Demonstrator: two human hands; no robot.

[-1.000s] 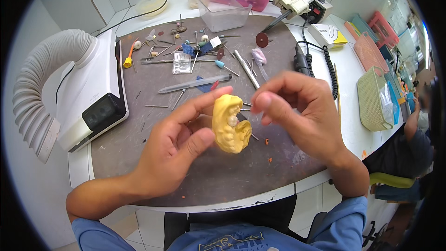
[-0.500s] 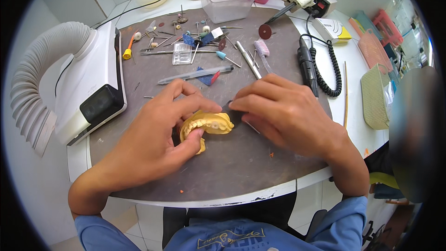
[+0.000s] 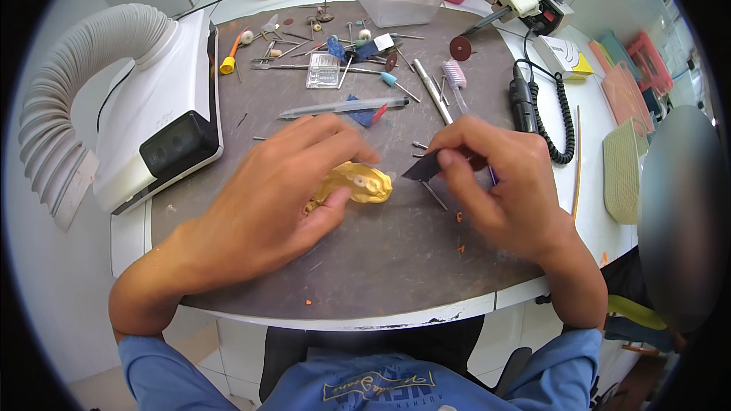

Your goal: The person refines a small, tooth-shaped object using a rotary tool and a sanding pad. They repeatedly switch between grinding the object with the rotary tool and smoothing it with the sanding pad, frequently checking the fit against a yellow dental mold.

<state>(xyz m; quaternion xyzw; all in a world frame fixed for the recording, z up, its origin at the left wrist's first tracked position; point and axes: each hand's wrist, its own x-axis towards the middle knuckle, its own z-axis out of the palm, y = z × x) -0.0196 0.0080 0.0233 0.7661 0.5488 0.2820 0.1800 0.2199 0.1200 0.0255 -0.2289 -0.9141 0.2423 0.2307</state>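
My left hand (image 3: 263,194) is closed around a yellow plaster dental cast (image 3: 371,185) above the brown mat, its thumb along the near side and its blurred fingers over the top. Part of the cast is hidden behind the fingers; a pale whitish tooth (image 3: 359,180) shows on it. My right hand (image 3: 506,183), a little to the right, pinches a small dark piece of sandpaper (image 3: 420,169) between thumb and fingers. The sandpaper's free corner points toward the cast and is apart from it. Thin metal burs (image 3: 419,144) lie beside the right hand.
Beyond my hands lie a pen-like tube (image 3: 327,109), a toothbrush (image 3: 455,76), a clear case (image 3: 323,71) and several rotary bits. A white machine with a ribbed hose (image 3: 114,38) stands left. On the right are a black handpiece (image 3: 521,103) with coiled cord and a green basket (image 3: 620,175).
My right hand has turned and moved slightly right, bringing the dark sandpaper into clearer view. The cast has tilted in my left hand, so its row of teeth shows less.
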